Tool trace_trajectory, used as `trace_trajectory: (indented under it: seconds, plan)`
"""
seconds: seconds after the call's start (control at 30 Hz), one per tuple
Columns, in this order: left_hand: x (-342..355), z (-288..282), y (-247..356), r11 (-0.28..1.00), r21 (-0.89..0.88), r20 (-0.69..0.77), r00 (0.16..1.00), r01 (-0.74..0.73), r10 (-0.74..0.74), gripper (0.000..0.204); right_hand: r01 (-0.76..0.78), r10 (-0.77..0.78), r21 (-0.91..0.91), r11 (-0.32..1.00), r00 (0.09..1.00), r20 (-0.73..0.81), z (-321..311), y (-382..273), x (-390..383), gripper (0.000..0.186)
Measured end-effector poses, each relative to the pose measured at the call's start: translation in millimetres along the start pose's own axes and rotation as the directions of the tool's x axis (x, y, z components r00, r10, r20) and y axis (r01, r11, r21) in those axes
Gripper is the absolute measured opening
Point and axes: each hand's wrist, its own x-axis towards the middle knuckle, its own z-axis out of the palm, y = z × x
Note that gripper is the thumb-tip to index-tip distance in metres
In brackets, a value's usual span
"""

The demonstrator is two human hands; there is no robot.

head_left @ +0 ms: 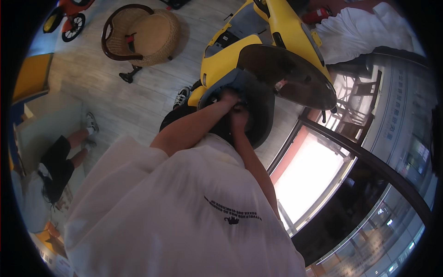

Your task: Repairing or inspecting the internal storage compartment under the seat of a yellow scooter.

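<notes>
My left hand [229, 98] reaches into a dark blue-black moulded part [260, 99] on the front of a yellow scooter-like vehicle [221, 59]. My right hand [239, 119] is in the same dark recess, just below and right of my left. The fingers of both hands are shadowed and blurred, so what they grip, if anything, is unclear. A large tinted windscreen [295, 69] on the vehicle sits above and to the right of my hands.
A wicker chair [154, 32] stands upper left, near an orange wheeled toy [69, 23]. A person in dark shorts [57, 161] is at left. A bright glass doorway [304, 175] lies right. A red extinguisher [314, 16] and white cloth [350, 34] are at upper right.
</notes>
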Motion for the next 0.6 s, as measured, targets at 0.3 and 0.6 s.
trace_trajectory:
  seconds: [0.3, 0.6]
  plan:
    - [-6.3, -12.1, 6.9, 0.87, -0.415, 0.014, 0.958, 0.267, -0.287, 0.023, 0.05, -0.008, 0.188, 0.981, 0.976, -0.216, -11.3, -11.0, -4.6, 0.028]
    - [1.8, 18.7, -3.9, 0.647, -0.711, 0.045, 0.936, 0.276, -0.349, 0.02, -0.393, 0.305, 0.884, 0.252, 0.899, 0.313, -8.0, -17.7, -10.7, 0.03]
